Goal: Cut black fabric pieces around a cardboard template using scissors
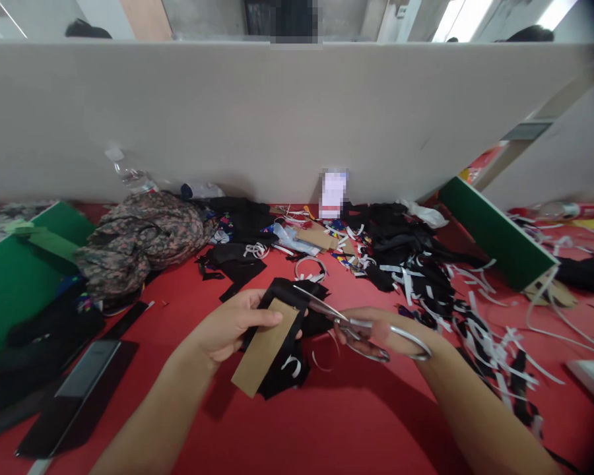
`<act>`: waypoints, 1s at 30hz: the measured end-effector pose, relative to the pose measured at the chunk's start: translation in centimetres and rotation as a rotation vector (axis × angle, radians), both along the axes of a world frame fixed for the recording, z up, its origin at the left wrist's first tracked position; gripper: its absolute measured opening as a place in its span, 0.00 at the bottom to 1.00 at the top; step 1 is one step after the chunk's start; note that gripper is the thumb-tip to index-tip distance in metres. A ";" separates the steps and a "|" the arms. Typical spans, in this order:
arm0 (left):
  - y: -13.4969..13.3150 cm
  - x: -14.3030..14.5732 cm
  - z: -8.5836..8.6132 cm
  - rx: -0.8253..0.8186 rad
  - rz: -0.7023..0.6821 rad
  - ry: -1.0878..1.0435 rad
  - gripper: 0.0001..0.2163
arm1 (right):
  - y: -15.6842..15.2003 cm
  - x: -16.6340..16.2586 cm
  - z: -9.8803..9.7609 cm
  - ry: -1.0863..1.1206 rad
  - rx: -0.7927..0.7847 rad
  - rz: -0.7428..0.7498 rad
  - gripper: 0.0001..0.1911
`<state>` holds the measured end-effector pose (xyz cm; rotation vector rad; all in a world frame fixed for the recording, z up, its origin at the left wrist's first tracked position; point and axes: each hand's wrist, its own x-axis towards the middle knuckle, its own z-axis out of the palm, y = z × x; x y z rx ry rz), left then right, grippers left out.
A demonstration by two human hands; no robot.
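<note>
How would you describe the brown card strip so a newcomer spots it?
On the red tabletop, look to the near middle, at the left hand. It pinches the card strip against black cloth, beside the scissors in the right hand. Unlike the cardboard scraps back by the partition, it is a long tan rectangle held up.

Much of the black fabric [283, 376] is covered by the cardboard strip [264, 348] and the left hand [232, 326]. The right hand [400, 336] on the scissors [356, 324] is smeared by blur, so its fingers cannot be told apart. The left forearm [148, 422] and right forearm [485, 422] are cut off by the lower edge, while a label [333, 193] at the partition [277, 112] and a patch [296, 23] above it are pixelated and unreadable.
</note>
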<state>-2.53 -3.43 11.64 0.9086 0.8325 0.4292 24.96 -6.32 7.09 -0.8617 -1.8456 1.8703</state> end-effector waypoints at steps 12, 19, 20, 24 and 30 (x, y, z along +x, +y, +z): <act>0.0 -0.1 0.3 0.012 -0.025 -0.009 0.13 | -0.1 0.1 0.9 -0.009 -0.088 0.017 0.39; 0.0 0.0 0.2 0.009 -0.038 -0.043 0.15 | -0.1 0.3 0.2 0.026 -0.052 -0.003 0.38; 0.0 0.0 0.2 0.005 -0.034 -0.043 0.15 | -0.1 0.3 0.2 0.032 -0.058 0.001 0.38; -0.1 0.1 -0.1 -0.026 -0.017 -0.026 0.15 | 0.0 0.1 0.2 0.044 -0.079 0.012 0.41; -0.2 0.2 -0.1 -0.035 -0.023 -0.027 0.15 | 0.1 0.1 0.1 0.053 -0.081 0.038 0.40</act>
